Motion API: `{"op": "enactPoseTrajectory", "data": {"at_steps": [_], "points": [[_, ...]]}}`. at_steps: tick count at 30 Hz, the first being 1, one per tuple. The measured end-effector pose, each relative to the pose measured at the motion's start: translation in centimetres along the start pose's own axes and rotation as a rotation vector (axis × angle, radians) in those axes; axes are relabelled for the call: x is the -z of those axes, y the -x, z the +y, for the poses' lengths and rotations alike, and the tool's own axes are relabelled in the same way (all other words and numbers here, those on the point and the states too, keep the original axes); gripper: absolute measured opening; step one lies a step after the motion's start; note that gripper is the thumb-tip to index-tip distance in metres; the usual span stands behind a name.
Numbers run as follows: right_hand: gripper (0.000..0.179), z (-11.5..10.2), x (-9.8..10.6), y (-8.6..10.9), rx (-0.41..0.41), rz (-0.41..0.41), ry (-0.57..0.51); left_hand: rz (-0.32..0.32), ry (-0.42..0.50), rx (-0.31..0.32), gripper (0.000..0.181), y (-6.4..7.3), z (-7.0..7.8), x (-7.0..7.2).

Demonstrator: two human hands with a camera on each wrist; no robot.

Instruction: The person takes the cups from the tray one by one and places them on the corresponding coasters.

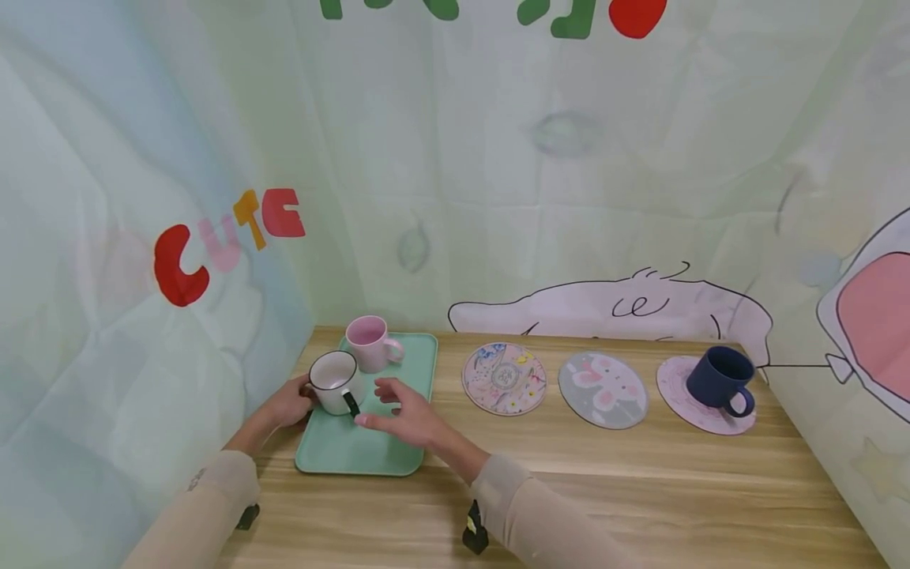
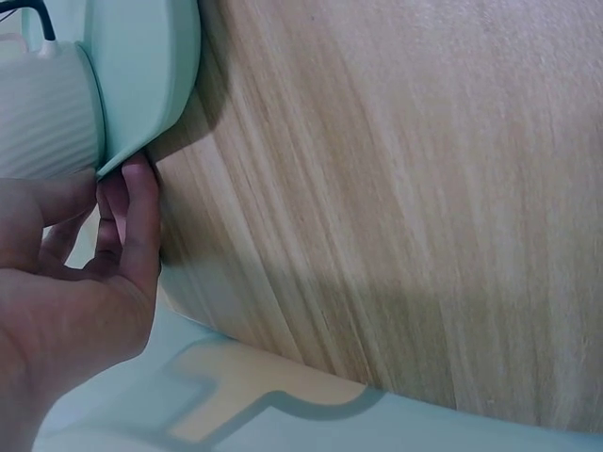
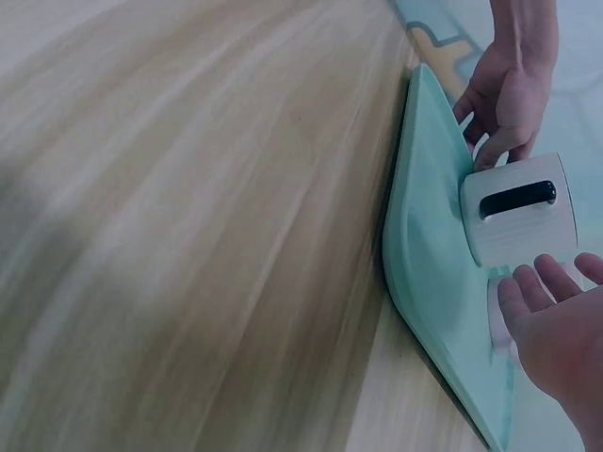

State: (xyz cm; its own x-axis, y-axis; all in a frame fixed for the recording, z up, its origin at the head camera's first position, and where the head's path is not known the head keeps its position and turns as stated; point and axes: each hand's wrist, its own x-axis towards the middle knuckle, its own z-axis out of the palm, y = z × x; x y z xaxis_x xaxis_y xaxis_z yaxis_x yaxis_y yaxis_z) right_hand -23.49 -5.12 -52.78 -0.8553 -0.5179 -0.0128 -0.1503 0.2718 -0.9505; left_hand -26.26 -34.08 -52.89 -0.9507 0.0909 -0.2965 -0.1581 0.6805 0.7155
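A green tray [image 1: 362, 454] lies at the left of the table, bearing a white mug [image 1: 332, 399] with a dark rim and black handle, and a pink mug [image 1: 370, 357] behind it. My left hand [image 1: 290, 401] holds the tray's left edge beside the white mug. In the left wrist view the thumb and curled fingers of that hand [image 2: 80, 292] meet at the tray rim [image 2: 141, 104]. Over the tray, my right hand [image 1: 408, 415] is spread near the black handle. The right wrist view shows this hand [image 3: 570, 339] with loose, parted fingers, gripping nothing.
To the right lie a floral round coaster [image 1: 476, 387], a grey rabbit coaster [image 1: 633, 411] and a pink coaster [image 1: 675, 407]. A navy mug [image 1: 714, 383] stands on the pink one. Printed cloth [image 1: 498, 237] encloses the wooden table [image 1: 640, 490] at the back and sides.
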Motion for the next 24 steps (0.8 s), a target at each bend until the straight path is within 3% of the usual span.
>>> {"op": "enactPoseTrajectory", "data": {"at_steps": [14,24], "points": [[0.074,-0.1,-1.3,0.1,0.019,-0.012,-0.051,0.001,-0.023,0.024,0.065,-0.3,-0.3,-0.2],[0.073,-0.4,-1.9,0.2,-0.003,-0.027,-0.060,0.005,-0.049,-0.015,0.061,-0.5,-0.6,0.0]]}}
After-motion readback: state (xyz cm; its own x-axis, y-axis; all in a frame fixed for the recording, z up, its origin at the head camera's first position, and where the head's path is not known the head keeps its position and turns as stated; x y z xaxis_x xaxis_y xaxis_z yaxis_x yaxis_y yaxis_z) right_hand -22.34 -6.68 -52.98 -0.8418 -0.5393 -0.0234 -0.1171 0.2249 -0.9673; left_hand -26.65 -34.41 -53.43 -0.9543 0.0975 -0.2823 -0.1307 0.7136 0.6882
